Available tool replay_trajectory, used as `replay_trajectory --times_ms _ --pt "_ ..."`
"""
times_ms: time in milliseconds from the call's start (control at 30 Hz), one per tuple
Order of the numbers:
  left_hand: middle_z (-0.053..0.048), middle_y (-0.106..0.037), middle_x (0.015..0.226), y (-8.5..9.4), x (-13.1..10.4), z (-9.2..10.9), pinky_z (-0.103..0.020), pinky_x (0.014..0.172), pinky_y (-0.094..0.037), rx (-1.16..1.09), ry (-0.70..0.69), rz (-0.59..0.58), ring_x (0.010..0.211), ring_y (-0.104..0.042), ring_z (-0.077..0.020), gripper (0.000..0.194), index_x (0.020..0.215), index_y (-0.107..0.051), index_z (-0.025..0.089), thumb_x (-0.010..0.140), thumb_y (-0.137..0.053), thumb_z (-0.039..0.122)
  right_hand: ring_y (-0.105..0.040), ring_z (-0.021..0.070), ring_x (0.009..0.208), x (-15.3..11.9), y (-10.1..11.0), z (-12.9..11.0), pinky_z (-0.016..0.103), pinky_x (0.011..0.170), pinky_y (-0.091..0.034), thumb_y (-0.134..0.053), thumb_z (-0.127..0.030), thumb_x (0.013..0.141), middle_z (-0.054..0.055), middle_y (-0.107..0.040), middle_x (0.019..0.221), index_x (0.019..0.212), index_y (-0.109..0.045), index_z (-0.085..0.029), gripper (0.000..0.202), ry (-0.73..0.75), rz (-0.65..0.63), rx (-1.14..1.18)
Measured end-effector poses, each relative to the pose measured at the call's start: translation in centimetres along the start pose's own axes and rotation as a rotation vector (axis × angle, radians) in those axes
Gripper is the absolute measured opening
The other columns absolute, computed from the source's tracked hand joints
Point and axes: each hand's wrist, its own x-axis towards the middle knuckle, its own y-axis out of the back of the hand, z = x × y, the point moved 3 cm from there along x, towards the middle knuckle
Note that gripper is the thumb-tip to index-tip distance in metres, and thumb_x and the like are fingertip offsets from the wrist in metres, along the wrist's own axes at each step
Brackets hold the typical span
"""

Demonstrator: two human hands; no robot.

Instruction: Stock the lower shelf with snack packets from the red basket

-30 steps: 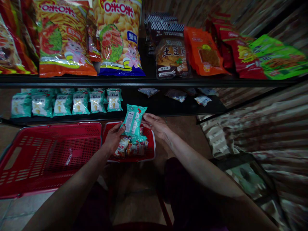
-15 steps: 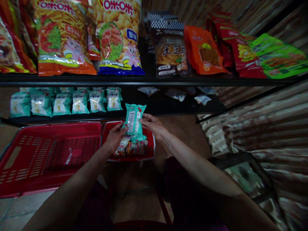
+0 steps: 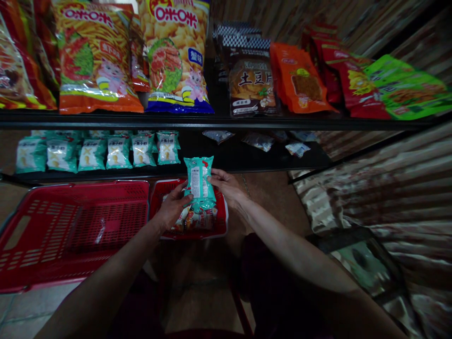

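A teal snack bag (image 3: 199, 181) with its printed back toward me is held between both hands, above a small red basket (image 3: 223, 221). My left hand (image 3: 173, 205) grips its left edge, thumb on the front. On the opposite edge, my right hand (image 3: 228, 186) has its fingers closed against the bag. Under the held bag, white-and-red snack bags (image 3: 201, 219) lie in the basket, partly covered. Similar teal snack bags (image 3: 118, 151) stand in rows on the lower shelf to the left.
A larger red basket (image 3: 45, 207) stands on the left. Small clear-and-white packets (image 3: 259, 140) lie on the lower black shelf (image 3: 226, 162). Large chip bags (image 3: 176, 70) and brown potato-chip bags (image 3: 252, 84) line the upper shelf. A corrugated wall (image 3: 370, 188) rises at right.
The teal bag and my left hand have shifted slightly down and to the right. My right hand stays on the bag's right edge, and the view has tipped a little.
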Motion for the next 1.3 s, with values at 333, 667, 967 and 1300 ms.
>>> replay_trajectory --times_ms 333,667,967,1300 --pt "-0.003 -0.072 0.093 -0.7 -0.1 0.5 -0.033 0.082 -0.049 -0.003 -0.028 0.018 0.083 -0.065 -0.0181 0.054 0.106 -0.064 0.018 0.056 -0.083 0.021 -0.060 0.0109 0.063 0.0 0.0 -0.2 0.025 0.060 -0.049 -0.075 -0.023 0.065 -0.003 -0.065 0.074 0.101 -0.063 -0.020 0.039 0.007 0.027 0.017" --pt "-0.003 -0.072 0.093 -0.4 0.4 0.6 -0.037 0.086 -0.049 -0.069 -0.069 0.092 0.087 -0.066 -0.0200 0.052 0.101 -0.064 0.018 0.053 -0.084 0.021 -0.063 0.0120 0.074 -1.0 -0.5 -0.2 0.026 0.070 -0.050 -0.079 -0.020 0.060 -0.001 -0.067 0.082 0.100 -0.063 -0.021 0.043 -0.003 -0.043 -0.082" --pt "-0.001 -0.071 0.085 -0.2 0.5 0.4 -0.034 0.076 -0.053 -0.125 -0.043 0.116 0.077 -0.066 -0.0161 0.049 0.095 -0.063 0.018 0.052 -0.084 0.015 -0.064 0.0148 0.081 -1.0 -0.4 -0.3 0.031 0.076 -0.052 -0.072 -0.013 0.064 0.002 -0.067 0.094 0.110 -0.058 -0.022 0.049 0.009 -0.071 -0.160" --pt "-0.003 -0.070 0.085 -0.6 0.7 0.9 -0.030 0.079 -0.050 -0.104 -0.044 0.075 0.083 -0.065 -0.0169 0.032 0.087 -0.064 0.016 0.064 -0.079 0.033 -0.065 0.0138 0.076 -1.6 -1.0 0.4 0.027 0.070 -0.050 -0.067 -0.012 0.066 -0.002 -0.070 0.090 0.110 -0.057 -0.023 0.046 0.014 -0.166 -0.127"
